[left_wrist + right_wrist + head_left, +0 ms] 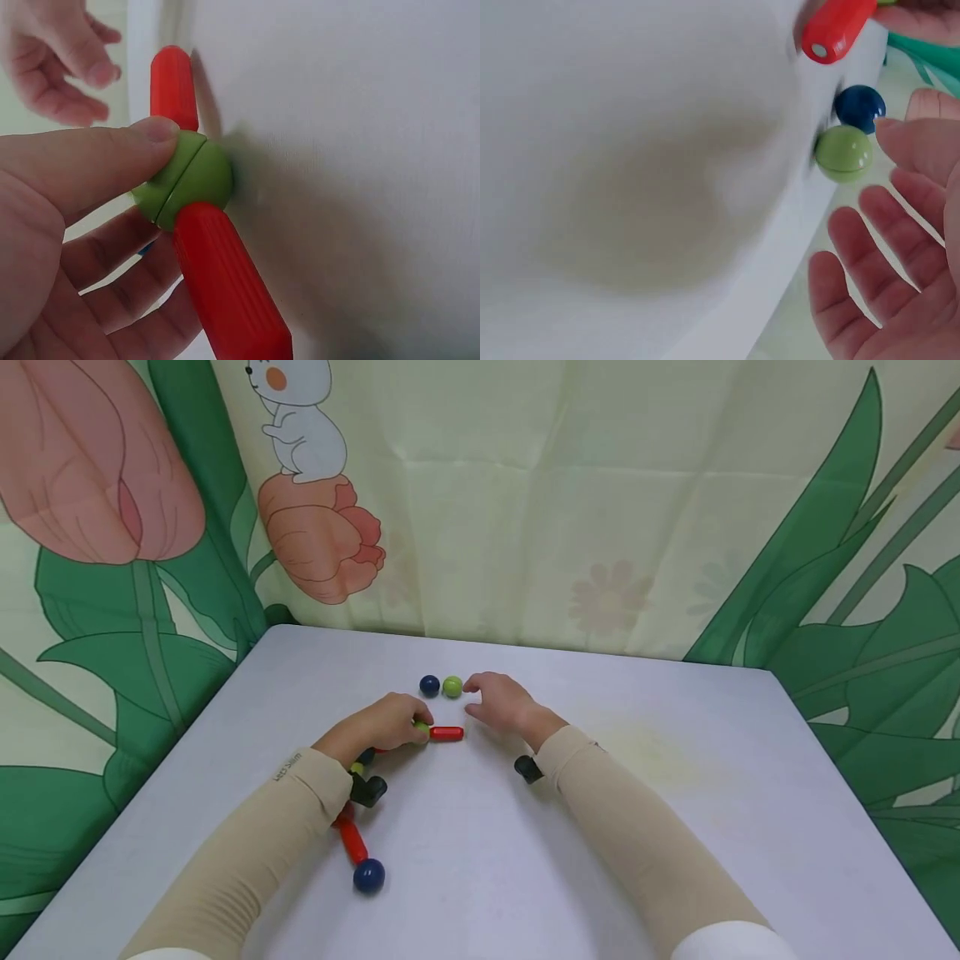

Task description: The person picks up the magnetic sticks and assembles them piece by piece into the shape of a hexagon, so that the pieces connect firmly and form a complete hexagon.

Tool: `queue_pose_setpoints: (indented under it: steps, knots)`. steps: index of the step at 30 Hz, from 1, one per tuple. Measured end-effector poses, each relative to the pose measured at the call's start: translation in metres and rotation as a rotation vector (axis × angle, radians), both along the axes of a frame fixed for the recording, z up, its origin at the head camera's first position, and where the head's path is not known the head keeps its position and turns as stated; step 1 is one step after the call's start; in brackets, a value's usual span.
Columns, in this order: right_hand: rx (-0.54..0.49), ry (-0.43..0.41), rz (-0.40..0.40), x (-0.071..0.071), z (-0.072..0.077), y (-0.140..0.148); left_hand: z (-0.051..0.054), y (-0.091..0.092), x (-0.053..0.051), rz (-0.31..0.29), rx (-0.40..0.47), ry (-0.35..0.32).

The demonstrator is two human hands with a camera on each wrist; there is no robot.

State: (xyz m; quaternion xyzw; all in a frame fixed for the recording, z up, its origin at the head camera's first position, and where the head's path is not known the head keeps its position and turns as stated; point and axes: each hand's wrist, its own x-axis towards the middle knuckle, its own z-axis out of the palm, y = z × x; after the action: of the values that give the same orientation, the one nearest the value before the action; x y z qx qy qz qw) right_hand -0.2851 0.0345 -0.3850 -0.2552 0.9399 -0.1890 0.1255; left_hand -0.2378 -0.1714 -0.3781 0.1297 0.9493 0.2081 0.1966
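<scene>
1. A tulip-printed cloth (480, 510) hung behind the white table (675, 827)
2. The left hand (386, 721), reaching forward, pinched a green ball (202, 180) between thumb and fingers
3. The right hand (502, 700) hovered nearby, fingers loosely parted
4. From the green ball, a red rod (447, 734) jutted toward the right hand
5. A lime ball (452, 687) and a navy ball (430, 686) sat near that same hand

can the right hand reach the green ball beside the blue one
Likely yes: the right hand is beside the green ball, nothing visible between them; the blue ball sits on the green one's far side.
</scene>
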Motion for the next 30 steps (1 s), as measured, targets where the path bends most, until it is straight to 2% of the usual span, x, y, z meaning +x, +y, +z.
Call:
queue_pose_setpoints:
  steps: [5,11,14,23,27,30]
  knots:
    - [0.043,0.058,0.018,-0.011,0.002,-0.01,0.001,-0.003,0.001,0.017,0.009,-0.01]
    - [0.142,0.067,0.096,-0.017,0.0,-0.022,-0.001,-0.005,0.001,0.016,0.031,-0.011]
    - [0.175,0.064,0.101,-0.017,-0.002,-0.024,-0.003,-0.006,0.0,0.013,0.037,-0.01]
    - [0.154,0.127,0.038,-0.016,-0.006,-0.027,-0.001,-0.006,0.001,0.034,0.028,-0.021]
    - [0.153,0.105,0.055,-0.015,-0.007,-0.027,-0.001,-0.007,0.0,0.03,0.029,-0.012]
    - [0.124,0.055,0.049,-0.014,-0.007,-0.027,-0.001,-0.007,0.0,0.022,0.033,-0.001]
